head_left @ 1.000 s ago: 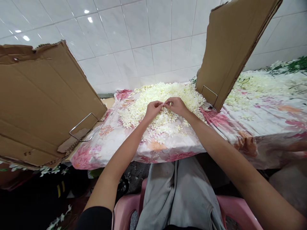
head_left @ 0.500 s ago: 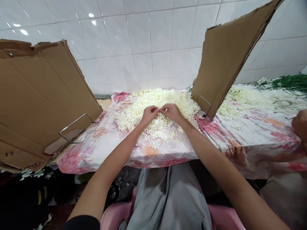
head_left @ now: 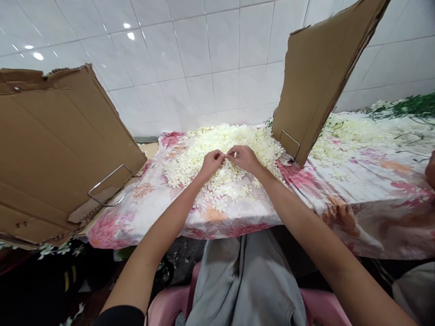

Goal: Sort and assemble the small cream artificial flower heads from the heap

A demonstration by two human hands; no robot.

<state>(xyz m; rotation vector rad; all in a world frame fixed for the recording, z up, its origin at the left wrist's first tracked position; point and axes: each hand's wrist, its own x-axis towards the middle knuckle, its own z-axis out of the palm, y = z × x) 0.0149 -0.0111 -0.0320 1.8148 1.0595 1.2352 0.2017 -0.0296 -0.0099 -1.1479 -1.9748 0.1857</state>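
Observation:
A wide heap of small white flowers lies on a floral cloth in front of me. Over the middle of the heap, my left hand and my right hand meet at the fingertips. Both are pinched closed, thumb against fingers. Whatever sits between the fingertips is too small to make out, though it may be one of the pale blossoms. A ring shows on a finger of my right hand. Loose flowers lie scattered toward the front edge of the cloth.
Cardboard panels stand left and right, held by wire bookends. Beyond the right panel are more white flowers and green stems. Another person's hand shows at the right edge. White tiles form the wall behind.
My hands stay together at nearly the same spot, with tiny finger movements. The view has tilted slightly. The other person's hand at the right has shifted partly out of view.

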